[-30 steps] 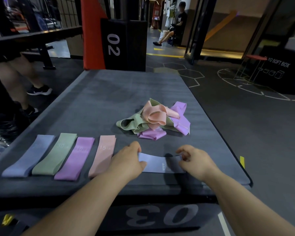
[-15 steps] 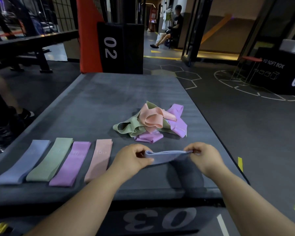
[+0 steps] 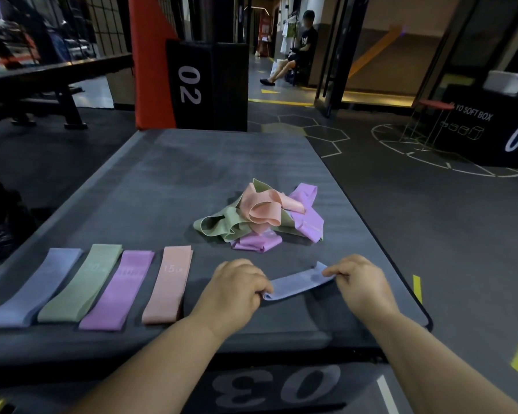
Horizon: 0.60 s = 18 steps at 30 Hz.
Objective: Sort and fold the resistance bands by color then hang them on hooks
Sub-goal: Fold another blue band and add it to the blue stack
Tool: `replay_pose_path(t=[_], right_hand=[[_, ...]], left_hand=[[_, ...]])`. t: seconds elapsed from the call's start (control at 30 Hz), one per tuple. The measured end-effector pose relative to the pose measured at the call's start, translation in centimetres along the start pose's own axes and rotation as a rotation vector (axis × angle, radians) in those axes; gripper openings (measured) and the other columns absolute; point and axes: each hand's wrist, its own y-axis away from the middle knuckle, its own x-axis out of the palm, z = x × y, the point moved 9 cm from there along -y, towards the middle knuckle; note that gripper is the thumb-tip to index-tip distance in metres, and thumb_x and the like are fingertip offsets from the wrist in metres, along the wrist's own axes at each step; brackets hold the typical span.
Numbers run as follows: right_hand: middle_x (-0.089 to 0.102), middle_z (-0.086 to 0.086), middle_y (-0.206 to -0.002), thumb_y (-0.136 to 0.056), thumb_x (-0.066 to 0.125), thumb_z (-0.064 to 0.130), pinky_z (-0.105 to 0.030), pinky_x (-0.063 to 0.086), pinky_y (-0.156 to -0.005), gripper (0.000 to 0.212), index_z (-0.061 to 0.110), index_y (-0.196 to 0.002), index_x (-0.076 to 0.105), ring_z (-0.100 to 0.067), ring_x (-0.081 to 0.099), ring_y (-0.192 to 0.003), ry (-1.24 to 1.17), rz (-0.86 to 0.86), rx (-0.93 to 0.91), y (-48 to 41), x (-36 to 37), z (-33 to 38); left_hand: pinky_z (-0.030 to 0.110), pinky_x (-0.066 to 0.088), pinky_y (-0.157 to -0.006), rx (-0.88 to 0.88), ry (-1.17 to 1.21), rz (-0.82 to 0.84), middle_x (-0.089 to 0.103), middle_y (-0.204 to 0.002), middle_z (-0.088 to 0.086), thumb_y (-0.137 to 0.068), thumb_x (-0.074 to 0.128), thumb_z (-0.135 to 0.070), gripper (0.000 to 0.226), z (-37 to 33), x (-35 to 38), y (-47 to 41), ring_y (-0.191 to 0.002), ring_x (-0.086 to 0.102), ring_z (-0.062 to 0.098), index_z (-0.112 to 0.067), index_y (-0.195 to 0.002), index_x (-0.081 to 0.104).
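Note:
A blue resistance band (image 3: 298, 283) is stretched between my two hands just above the grey mat (image 3: 210, 168). My left hand (image 3: 234, 289) pinches its near left end and my right hand (image 3: 361, 282) pinches its far right end. Flat in a row at the left lie a blue band (image 3: 33, 289), a green band (image 3: 83, 283), a purple band (image 3: 118, 289) and a pink band (image 3: 168, 283). Behind my hands sits a tangled pile of green bands (image 3: 222, 224), pink bands (image 3: 265, 206) and purple bands (image 3: 307, 218). No hooks are in view.
The mat tops a black soft box marked 03 (image 3: 277, 386). A black box marked 02 (image 3: 207, 85) and an orange pad (image 3: 151, 61) stand behind it. Another box marked 04 (image 3: 491, 127) is at the far right. A person (image 3: 296, 49) sits in the background.
The blue band lay flat on the mat a second ago; both hands lifted it and now hold it slanted, the right end farther away.

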Motion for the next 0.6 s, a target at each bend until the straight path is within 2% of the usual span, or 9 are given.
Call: replay_pose_path(t=[0.1, 0.23, 0.3, 0.4, 0.47, 0.53, 0.6], right_hand=[[0.051, 0.008, -0.095, -0.088, 0.052, 0.000, -0.016, 0.036, -0.074, 0.034, 0.021, -0.097, 0.078, -0.018, 0.061, -0.092, 0.047, 0.070, -0.028, 0.1, 0.6, -0.3], [0.051, 0.009, -0.096, -0.085, 0.056, 0.006, -0.017, 0.039, -0.077, 0.030, 0.022, -0.099, 0.077, -0.009, 0.055, -0.085, 0.048, 0.128, -0.048, 0.2, 0.8, -0.4], [0.052, 0.009, -0.099, -0.085, 0.061, 0.012, -0.020, 0.043, -0.078, 0.021, 0.020, -0.095, 0.078, -0.010, 0.057, -0.085, 0.012, 0.089, -0.053, 0.2, 0.7, -0.1], [0.053, 0.007, -0.102, -0.086, 0.068, 0.020, -0.025, 0.044, -0.077, 0.011, 0.014, -0.086, 0.076, -0.016, 0.061, -0.089, -0.003, 0.015, -0.087, 0.3, 0.8, 0.3], [0.056, 0.004, -0.103, -0.086, 0.069, 0.019, -0.029, 0.044, -0.077, 0.009, 0.012, -0.084, 0.072, -0.020, 0.060, -0.092, 0.003, 0.002, -0.114, 0.3, 1.1, 0.5], [0.058, 0.003, -0.112, -0.086, 0.068, 0.018, -0.035, 0.047, -0.083, 0.006, 0.014, -0.090, 0.069, -0.024, 0.060, -0.102, 0.016, -0.007, -0.135, 0.3, 1.3, 0.7], [0.051, 0.008, -0.135, -0.090, 0.061, 0.020, -0.039, 0.043, -0.097, 0.022, 0.022, -0.112, 0.065, -0.020, 0.051, -0.122, 0.051, 0.029, -0.145, 0.4, 1.9, 0.9]], left_hand=[[0.029, 0.045, -0.074, -0.026, 0.013, 0.111, 0.071, -0.084, -0.013, -0.065, 0.052, -0.018, 0.033, 0.0, 0.9, 0.2, -0.082, 0.063, 0.014, -0.029, -0.085, 0.075], [0.020, 0.040, -0.087, -0.024, 0.020, 0.184, 0.069, -0.103, -0.011, -0.068, 0.037, -0.026, 0.049, -0.1, 0.9, 0.4, -0.099, 0.055, 0.010, -0.027, -0.102, 0.072], [0.021, 0.042, -0.087, -0.056, 0.064, 0.200, 0.068, -0.100, -0.011, -0.072, 0.038, -0.030, 0.043, 0.2, 1.2, 0.4, -0.096, 0.054, 0.011, -0.026, -0.098, 0.073], [0.028, 0.045, -0.083, -0.080, 0.099, 0.186, 0.064, -0.087, -0.010, -0.086, 0.050, -0.039, 0.026, 0.5, 1.7, 0.4, -0.088, 0.054, 0.013, -0.023, -0.083, 0.070], [0.027, 0.042, -0.083, -0.110, 0.081, 0.173, 0.062, -0.091, -0.009, -0.089, 0.058, -0.039, 0.020, 0.6, 1.9, 0.4, -0.093, 0.053, 0.014, -0.023, -0.086, 0.068], [0.027, 0.041, -0.086, -0.126, 0.040, 0.157, 0.059, -0.096, -0.010, -0.088, 0.062, -0.037, 0.013, 0.4, 2.0, 0.4, -0.100, 0.051, 0.014, -0.026, -0.092, 0.067], [0.027, 0.037, -0.092, -0.133, 0.008, 0.157, 0.057, -0.107, -0.013, -0.088, 0.061, -0.036, 0.018, 0.3, 2.2, 0.5, -0.110, 0.047, 0.012, -0.031, -0.105, 0.064]])
